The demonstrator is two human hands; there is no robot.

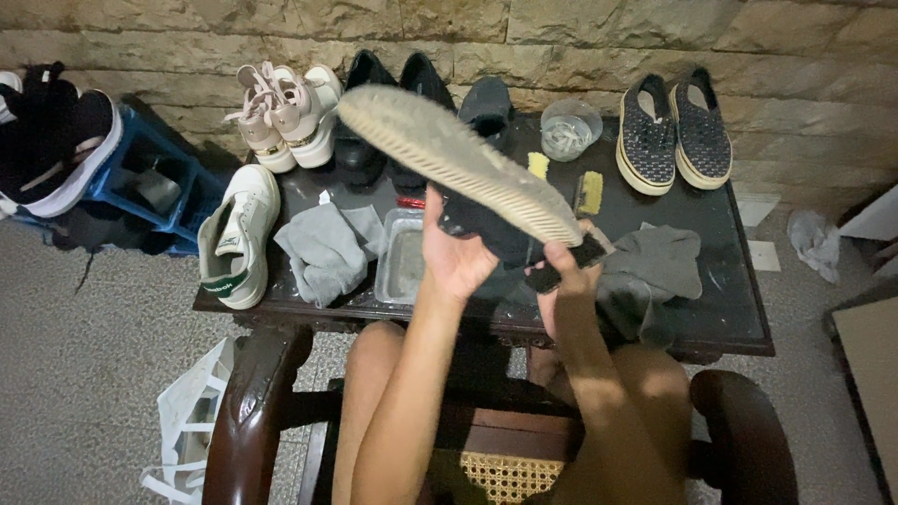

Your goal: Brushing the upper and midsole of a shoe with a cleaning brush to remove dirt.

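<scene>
shoe (458,154), black with a pale grey sole turned up toward the camera, is held above the dark table (739,309). left hand (456,252) is closed round its upper from below, and right hand (561,281) grips a black cloth (561,266) against the shoe's heel end. grey rags (323,248), a metal tray (402,266) and a white sneaker (238,238) lie on the table.

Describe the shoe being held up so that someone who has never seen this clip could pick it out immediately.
Start at the dark low table by the stone wall, lined with shoes. Above its middle, the left hand and right hand hold a dark shoe. Unlike its neighbours, it is off the table, with its pale, ridged sole facing the camera.
</scene>
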